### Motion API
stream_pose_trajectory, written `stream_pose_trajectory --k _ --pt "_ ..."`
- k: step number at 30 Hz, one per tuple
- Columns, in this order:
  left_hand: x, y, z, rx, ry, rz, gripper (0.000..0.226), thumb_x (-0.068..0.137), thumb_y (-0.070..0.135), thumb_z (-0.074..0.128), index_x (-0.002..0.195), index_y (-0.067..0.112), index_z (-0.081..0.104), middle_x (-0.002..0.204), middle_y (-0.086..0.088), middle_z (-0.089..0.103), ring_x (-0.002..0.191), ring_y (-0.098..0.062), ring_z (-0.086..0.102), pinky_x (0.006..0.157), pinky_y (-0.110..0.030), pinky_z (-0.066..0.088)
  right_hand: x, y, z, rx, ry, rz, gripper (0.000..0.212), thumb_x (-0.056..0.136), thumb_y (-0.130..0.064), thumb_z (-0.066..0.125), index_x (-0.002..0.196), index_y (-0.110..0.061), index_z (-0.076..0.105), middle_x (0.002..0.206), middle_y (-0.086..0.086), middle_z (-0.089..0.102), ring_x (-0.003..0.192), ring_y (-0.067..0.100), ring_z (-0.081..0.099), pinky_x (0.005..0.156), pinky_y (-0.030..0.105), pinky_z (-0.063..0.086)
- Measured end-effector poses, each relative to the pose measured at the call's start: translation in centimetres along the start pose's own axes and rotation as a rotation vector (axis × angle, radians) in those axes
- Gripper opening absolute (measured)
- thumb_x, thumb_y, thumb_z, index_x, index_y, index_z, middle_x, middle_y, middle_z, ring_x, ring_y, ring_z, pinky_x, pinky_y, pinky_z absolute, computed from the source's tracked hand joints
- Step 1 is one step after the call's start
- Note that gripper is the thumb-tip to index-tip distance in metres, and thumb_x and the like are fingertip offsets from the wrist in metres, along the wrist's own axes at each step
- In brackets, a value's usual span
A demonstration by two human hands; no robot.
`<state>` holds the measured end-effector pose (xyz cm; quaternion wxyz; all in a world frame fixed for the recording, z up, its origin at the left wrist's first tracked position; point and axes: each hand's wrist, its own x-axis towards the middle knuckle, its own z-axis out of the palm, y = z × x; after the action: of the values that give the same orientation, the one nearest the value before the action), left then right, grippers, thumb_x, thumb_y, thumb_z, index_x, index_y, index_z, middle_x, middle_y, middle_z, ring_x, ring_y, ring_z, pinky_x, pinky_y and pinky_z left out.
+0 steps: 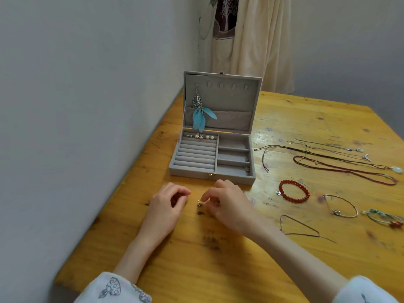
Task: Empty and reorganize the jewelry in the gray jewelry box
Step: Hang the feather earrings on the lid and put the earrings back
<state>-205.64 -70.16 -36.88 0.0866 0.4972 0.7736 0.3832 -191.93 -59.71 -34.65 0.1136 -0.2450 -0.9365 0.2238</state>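
Observation:
The gray jewelry box [190, 173] stands open on the wooden table [196, 259], its lid upright. Blue feather earrings [200, 115] hang from a hook inside the lid. Pearl and silver stud earrings [200, 136] sit in the top ring row. My left hand [166, 206] lies in front of the box with fingers curled, pinching something tiny that I cannot make out. My right hand [227, 202] is beside it, fingers curled over a small earring [199, 203] on the table, fingertips touching it.
To the right lie a red bead bracelet [295, 192], long cord necklaces [341, 167], a silver bangle [341, 206], a thin chain [299, 226] and a bracelet with red beads [384, 218]. A wall runs along the table's left edge. A cream curtain [262, 40] hangs behind.

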Motion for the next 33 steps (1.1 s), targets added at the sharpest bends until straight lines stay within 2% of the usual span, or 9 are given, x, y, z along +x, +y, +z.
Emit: stream_pose_trajectory --k 5,11,15,19,24,33 --pt "-0.19 -0.14 0.26 -0.014 0.033 0.024 0.013 0.085 0.013 0.062 0.094 0.023 0.065 0.09 0.016 0.058 0.09 0.002 0.054 0.08 -0.013 0.043 0.47 -0.94 0.65 -0.064 0.022 0.005 0.02 0.09 -0.033 0.055 0.106 -0.025 0.065 0.105 -0.004 0.056 0.1 0.015 0.044 0.087 0.029 0.035" --pt "-0.27 -0.37 0.75 0.056 -0.062 0.114 0.009 0.084 0.018 0.064 0.092 0.021 0.066 0.089 0.012 0.056 0.09 -0.002 0.049 0.076 -0.01 0.039 0.56 -0.77 0.89 -0.054 0.031 0.006 0.022 0.091 -0.036 0.052 0.103 -0.024 0.067 0.102 -0.006 0.058 0.097 0.013 0.044 0.086 0.027 0.034" --pt "-0.13 -0.46 0.72 0.041 -0.049 0.077 0.011 0.085 0.018 0.062 0.094 0.021 0.066 0.092 0.01 0.057 0.092 -0.002 0.049 0.078 -0.012 0.04 0.38 -0.27 0.72 -0.027 0.046 0.026 0.021 0.091 -0.034 0.052 0.102 -0.023 0.066 0.101 -0.007 0.056 0.094 0.01 0.041 0.083 0.023 0.031" --pt "-0.13 -0.34 0.73 0.046 -0.079 0.074 0.013 0.084 0.023 0.063 0.097 0.023 0.065 0.094 0.012 0.055 0.093 -0.001 0.046 0.078 -0.012 0.039 0.44 -0.02 0.38 0.056 0.062 0.078 0.017 0.09 -0.031 0.054 0.098 -0.023 0.067 0.09 -0.012 0.049 0.088 0.007 0.039 0.08 0.021 0.033" --pt "-0.12 -0.28 0.73 0.054 -0.105 0.075 0.023 0.08 0.032 0.065 0.102 0.026 0.064 0.096 0.011 0.055 0.095 -0.004 0.046 0.082 -0.019 0.042 0.53 -0.07 0.05 0.101 0.042 0.097 0.016 0.089 -0.033 0.056 0.095 -0.025 0.068 0.084 -0.011 0.048 0.086 0.009 0.041 0.077 0.023 0.032" --pt "-0.08 -0.25 0.71 0.05 -0.066 0.094 0.01 0.082 0.029 0.065 0.089 0.023 0.068 0.089 0.012 0.058 0.09 -0.003 0.048 0.078 -0.018 0.042 0.56 -0.18 0.26 0.108 0.033 0.115 0.017 0.089 -0.034 0.055 0.093 -0.023 0.068 0.085 -0.009 0.05 0.086 0.01 0.042 0.078 0.024 0.036"
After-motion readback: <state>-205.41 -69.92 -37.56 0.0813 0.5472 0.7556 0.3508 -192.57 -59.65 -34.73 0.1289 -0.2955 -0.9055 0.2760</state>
